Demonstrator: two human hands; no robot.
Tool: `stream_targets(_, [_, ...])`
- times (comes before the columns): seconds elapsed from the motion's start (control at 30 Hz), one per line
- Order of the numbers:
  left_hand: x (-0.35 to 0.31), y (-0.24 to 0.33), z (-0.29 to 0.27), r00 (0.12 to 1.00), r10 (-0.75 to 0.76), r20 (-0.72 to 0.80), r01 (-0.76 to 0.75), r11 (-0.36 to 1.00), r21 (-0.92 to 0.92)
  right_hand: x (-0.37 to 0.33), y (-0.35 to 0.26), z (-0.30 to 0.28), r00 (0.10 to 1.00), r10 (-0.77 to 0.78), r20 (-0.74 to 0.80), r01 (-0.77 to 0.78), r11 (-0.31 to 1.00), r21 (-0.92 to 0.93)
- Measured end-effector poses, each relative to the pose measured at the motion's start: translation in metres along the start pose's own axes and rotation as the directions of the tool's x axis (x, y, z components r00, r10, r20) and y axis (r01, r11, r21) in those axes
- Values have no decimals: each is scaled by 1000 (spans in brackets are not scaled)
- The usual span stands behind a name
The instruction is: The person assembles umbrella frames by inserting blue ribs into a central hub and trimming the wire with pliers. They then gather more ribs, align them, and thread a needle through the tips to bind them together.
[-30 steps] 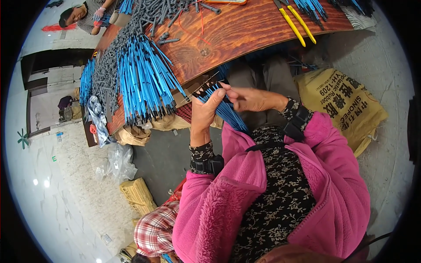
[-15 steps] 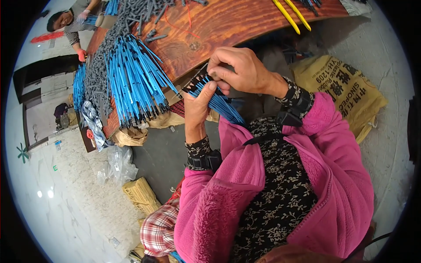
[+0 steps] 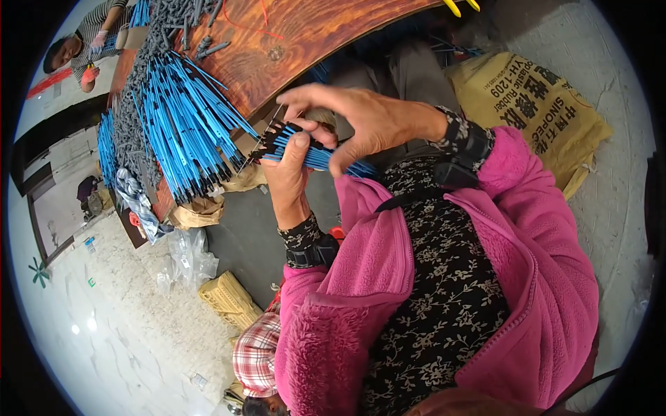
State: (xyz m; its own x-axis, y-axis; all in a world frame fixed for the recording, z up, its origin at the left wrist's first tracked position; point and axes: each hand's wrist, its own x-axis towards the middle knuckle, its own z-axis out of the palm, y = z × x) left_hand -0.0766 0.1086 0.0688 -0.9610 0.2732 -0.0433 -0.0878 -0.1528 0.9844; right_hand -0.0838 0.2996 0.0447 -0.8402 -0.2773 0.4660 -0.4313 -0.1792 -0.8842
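My left hand is closed round a bundle of thin blue sticks with black ends, its thumb lying across them just below the tips. My right hand arches over the same bundle with thumb and forefinger spread wide; its fingertips are close to the sticks, and whether they touch cannot be told. A thin metal-looking rod or wire stands by the black ends. Left of my hands, a large fan of blue sticks with black ends lies along the edge of the wooden table.
Small grey plastic pieces are heaped beyond the fan. A yellow woven sack lies at the right. Clear plastic bags are on the floor at left. One person works at the far left; another in a checked top is below.
My right hand has gone from a pinch at the black ends to spread fingers over the bundle. The left hand still grips it. The whole view has shifted slightly.
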Motion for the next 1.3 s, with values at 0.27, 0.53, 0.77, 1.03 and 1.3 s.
stream_targets(0.27, [-26,-2,-16,957,8,291,-64,981,181,-46,59,44,776,240,583,-331,942,53])
stream_targets(0.53, [-53,7,11,925,116,363,-187,968,168,-57,52,53,827,108,552,-220,966,140])
stream_targets(0.77, [-62,4,13,863,148,483,-236,964,126,-60,54,52,769,30,638,-181,968,173])
stream_targets(1.03, [-64,5,22,777,124,617,-278,947,159,-73,60,39,742,82,665,-112,994,2])
stream_targets(1.3, [-66,0,32,673,236,701,-517,828,217,-78,78,28,822,171,543,-165,985,-60])
